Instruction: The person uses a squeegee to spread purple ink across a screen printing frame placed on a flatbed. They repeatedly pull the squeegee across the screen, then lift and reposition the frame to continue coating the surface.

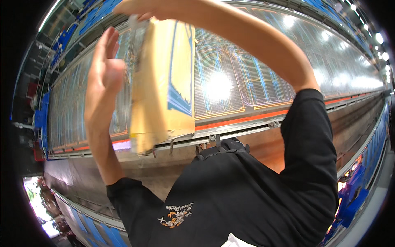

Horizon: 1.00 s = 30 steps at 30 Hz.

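A flat, tan-yellow printing screen [158,82] with a blue pattern along its right side lies crosswise over the long printing table. Its left edge is smeared by motion. At the top of the view my right hand [150,9] reaches far across to the left and grips the screen's far end, with its fingers partly hidden. My left hand [106,68] is raised just left of the screen, apart from it. The left fingers are stretched out, the thumb stands away, and nothing is in the hand.
The glossy dark table [255,82] carries blue and orange line patterns and reflects the lamps. An orange-red strip [238,121] and a metal rail [247,131] with clamps run along its near edge, close to my body. Further tables with blue panels [88,224] stand behind me.
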Tool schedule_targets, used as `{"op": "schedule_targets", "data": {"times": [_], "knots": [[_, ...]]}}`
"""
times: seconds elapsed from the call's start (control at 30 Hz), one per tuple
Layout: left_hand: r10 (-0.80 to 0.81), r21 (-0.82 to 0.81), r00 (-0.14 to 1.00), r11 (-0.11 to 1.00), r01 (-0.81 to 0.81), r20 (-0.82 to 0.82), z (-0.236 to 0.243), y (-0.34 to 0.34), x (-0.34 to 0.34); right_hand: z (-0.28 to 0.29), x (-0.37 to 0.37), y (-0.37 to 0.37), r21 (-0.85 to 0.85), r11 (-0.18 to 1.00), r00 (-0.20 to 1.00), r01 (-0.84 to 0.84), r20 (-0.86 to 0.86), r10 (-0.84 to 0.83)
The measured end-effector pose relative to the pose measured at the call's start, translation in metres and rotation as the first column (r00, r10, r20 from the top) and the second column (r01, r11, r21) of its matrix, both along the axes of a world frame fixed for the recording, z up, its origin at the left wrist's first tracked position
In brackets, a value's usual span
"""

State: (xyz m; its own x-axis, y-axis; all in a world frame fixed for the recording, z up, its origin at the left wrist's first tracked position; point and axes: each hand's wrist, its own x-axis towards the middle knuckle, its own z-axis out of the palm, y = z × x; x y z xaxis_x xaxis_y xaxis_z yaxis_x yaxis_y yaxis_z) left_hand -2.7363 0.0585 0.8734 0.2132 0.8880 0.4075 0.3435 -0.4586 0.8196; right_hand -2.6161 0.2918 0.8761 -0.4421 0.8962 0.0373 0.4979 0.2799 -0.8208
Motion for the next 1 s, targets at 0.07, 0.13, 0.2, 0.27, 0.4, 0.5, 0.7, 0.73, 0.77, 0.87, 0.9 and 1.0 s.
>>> {"op": "schedule_targets", "data": {"times": [0.07, 0.13, 0.2, 0.27, 0.4, 0.5, 0.7, 0.73, 0.77, 0.87, 0.9, 1.0], "knots": [[0.227, -0.019, 0.907, 0.968, -0.25, -0.353, 0.003, 0.002, -0.001, 0.032, 0.013, -0.065, -0.08, 0.991, 0.969, -0.105, -0.233, 0.084], [-0.016, -0.423, 0.961, 0.9, -0.106, -0.275, 0.021, 0.004, 0.021, 0.053, 0.021, -0.084, -0.177, 0.978, 0.97, -0.108, -0.233, 0.065], [0.005, -0.37, 0.962, 0.923, -0.11, -0.273, 0.008, 0.017, 0.002, 0.033, 0.017, -0.049, -0.157, 0.975, 0.945, -0.157, -0.309, 0.102], [0.116, -0.288, 0.915, 0.927, -0.239, -0.386, 0.002, 0.011, -0.011, 0.025, 0.042, -0.02, -0.172, 0.948, 0.866, -0.268, -0.475, 0.159], [0.182, -0.357, 0.931, 0.886, -0.295, -0.317, 0.006, -0.022, -0.02, -0.035, 0.144, 0.065, 0.378, 0.924, 0.805, -0.066, -0.527, 0.273], [0.345, -0.374, 0.858, 0.791, -0.484, -0.381, 0.023, -0.067, -0.014, -0.146, 0.219, 0.158, 0.216, 0.925, 0.695, 0.314, -0.716, -0.069], [0.402, -0.321, 0.7, 0.679, -0.66, -0.59, 0.026, -0.097, -0.024, -0.449, 0.203, 0.258, -0.273, 0.814, 0.782, 0.513, -0.243, -0.574], [0.394, -0.387, 0.69, 0.612, -0.69, -0.607, 0.032, -0.094, -0.013, -0.47, 0.182, 0.256, -0.31, 0.81, 0.797, 0.498, -0.203, -0.568], [0.379, -0.442, 0.691, 0.56, -0.701, -0.616, 0.04, -0.086, 0.0, -0.496, 0.169, 0.261, -0.224, 0.841, 0.818, 0.492, -0.212, -0.535], [0.388, -0.496, 0.651, 0.432, -0.754, -0.652, 0.045, -0.072, 0.026, -0.515, 0.123, 0.267, -0.352, 0.852, 0.824, 0.387, -0.283, -0.491], [0.391, -0.49, 0.645, 0.43, -0.759, -0.656, 0.044, -0.066, 0.028, -0.519, 0.116, 0.272, -0.314, 0.835, 0.735, 0.451, -0.4, -0.547], [0.438, -0.477, 0.611, 0.385, -0.791, -0.659, 0.035, -0.073, 0.027, -0.502, 0.101, 0.278, -0.247, 0.879, 0.812, 0.409, -0.341, -0.474]]}}
